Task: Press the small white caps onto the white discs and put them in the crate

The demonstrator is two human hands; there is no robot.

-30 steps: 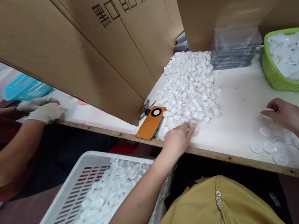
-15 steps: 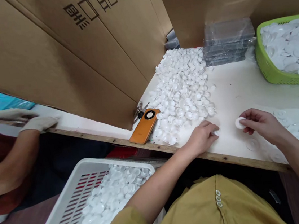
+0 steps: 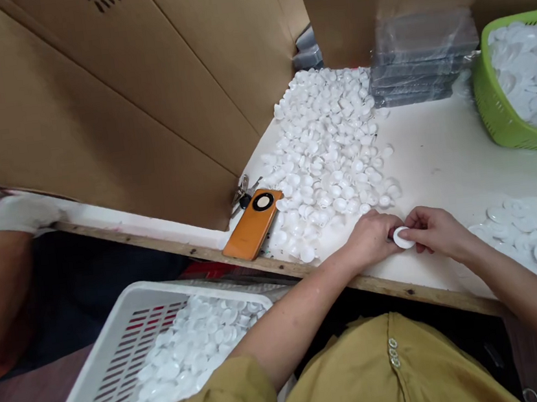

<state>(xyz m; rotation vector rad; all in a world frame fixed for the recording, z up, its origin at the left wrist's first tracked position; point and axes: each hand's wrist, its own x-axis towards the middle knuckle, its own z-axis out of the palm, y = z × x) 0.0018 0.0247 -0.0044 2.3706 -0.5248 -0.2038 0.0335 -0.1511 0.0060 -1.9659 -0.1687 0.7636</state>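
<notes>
- Disc (image 3: 403,238), a single white one, is clamped between thumb and fingers of the right hand (image 3: 442,235), by the table's (image 3: 443,147) near edge.
- Half a second ago the hands were apart; now they meet at the disc.
- Left hand (image 3: 373,237) is curled; what it grips is hidden, so I cannot tell.
- Both forearms angle inward from the near side.
- One orange phone (image 3: 252,229) lies left, beside uncountable small white pieces (image 3: 330,148).
- One green basket (image 3: 492,108) stands far right.
</notes>
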